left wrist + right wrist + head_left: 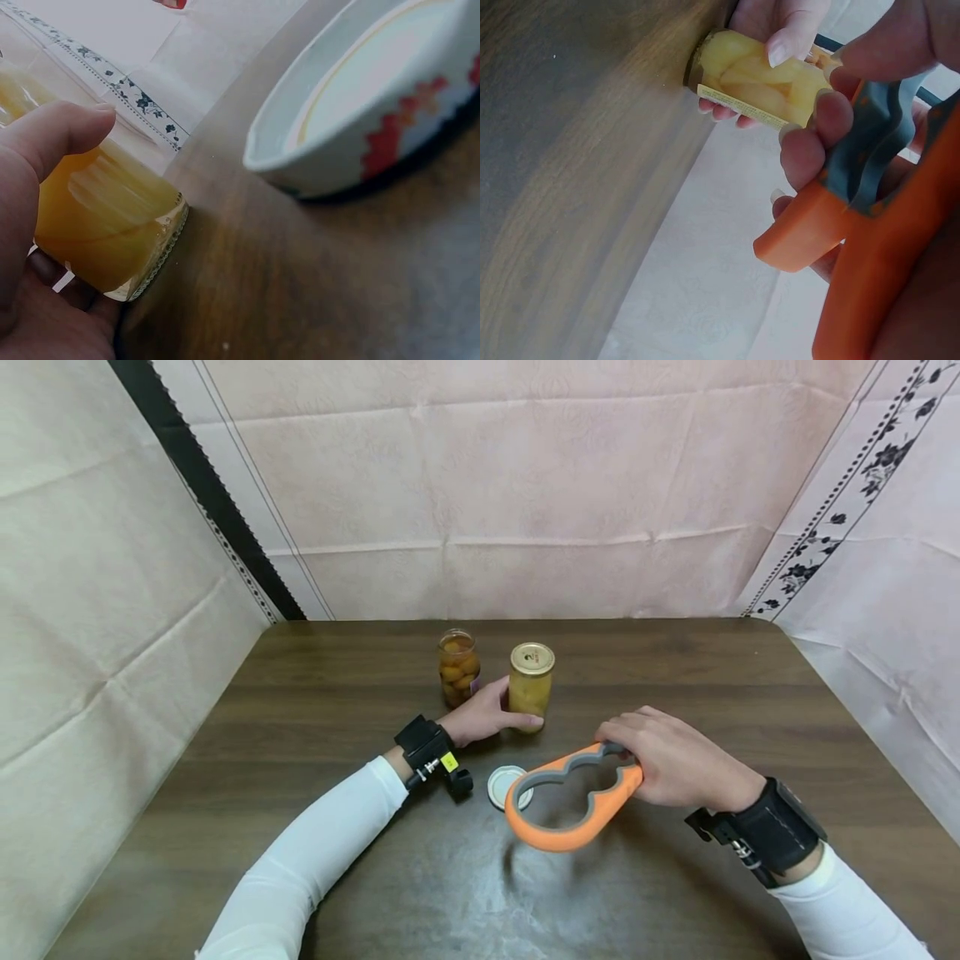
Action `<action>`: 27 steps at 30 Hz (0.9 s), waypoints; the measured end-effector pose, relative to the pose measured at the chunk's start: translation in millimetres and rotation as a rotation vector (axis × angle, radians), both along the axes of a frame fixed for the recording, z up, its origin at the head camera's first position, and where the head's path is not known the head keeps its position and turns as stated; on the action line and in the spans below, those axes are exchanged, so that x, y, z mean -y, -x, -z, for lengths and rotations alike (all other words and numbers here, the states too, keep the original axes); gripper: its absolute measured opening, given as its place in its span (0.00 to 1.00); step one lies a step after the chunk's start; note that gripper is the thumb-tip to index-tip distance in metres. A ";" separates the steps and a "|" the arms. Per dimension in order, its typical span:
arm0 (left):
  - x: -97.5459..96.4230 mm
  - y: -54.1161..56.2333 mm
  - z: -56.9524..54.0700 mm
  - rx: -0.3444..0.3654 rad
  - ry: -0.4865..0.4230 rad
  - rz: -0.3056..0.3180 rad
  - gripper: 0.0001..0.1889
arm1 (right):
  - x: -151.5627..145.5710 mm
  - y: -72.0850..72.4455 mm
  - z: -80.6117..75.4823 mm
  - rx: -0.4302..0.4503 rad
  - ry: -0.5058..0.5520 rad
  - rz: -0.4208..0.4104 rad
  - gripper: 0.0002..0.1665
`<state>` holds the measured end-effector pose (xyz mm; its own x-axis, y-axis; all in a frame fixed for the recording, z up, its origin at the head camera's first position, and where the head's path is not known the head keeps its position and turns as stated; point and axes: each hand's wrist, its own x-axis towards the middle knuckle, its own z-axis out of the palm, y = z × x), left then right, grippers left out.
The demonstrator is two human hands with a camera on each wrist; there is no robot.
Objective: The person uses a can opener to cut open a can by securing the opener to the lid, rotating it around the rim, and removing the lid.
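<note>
My left hand (pixel 483 714) grips a glass jar (pixel 529 693) of pale yellow fruit pieces, standing upright with its gold lid (pixel 532 658) on. In the left wrist view the thumb lies across the jar's side, and the fingers wrap behind. My right hand (pixel 667 756) holds an orange and grey jar opener (pixel 558 839) by its handle end, raised over the table to the right of the jar. Curled fingertips (pixel 802 157) show on the opener in the right wrist view. Below the opener's loop, partly overlapped by it, a loose white jar lid (pixel 501 785) lies inside up.
A lidless glass jar (pixel 459 670) of brownish-orange round fruit stands behind my left hand, left of the yellow jar. The dark wooden table (pixel 337 693) ends at a pale cloth backdrop (pixel 540 510), with cloth on both sides too.
</note>
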<state>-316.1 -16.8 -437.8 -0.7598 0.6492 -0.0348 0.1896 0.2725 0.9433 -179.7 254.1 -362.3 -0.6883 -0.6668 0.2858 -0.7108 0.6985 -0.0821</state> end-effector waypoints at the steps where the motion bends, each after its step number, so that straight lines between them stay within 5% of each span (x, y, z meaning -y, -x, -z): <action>1: 1.1 -0.8 0.1 -0.001 -0.002 0.002 0.34 | 0.3 -0.2 0.1 0.006 0.001 0.004 0.18; 27: 44.3 -33.7 0.3 0.025 0.000 0.008 0.37 | 3.4 -2.4 2.7 -0.005 -0.005 -0.014 0.18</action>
<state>-282.4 -61.1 -438.1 -0.7533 0.6555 -0.0539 0.1682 0.2713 0.9477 -177.3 250.7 -365.0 -0.6778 -0.6775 0.2856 -0.7206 0.6893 -0.0752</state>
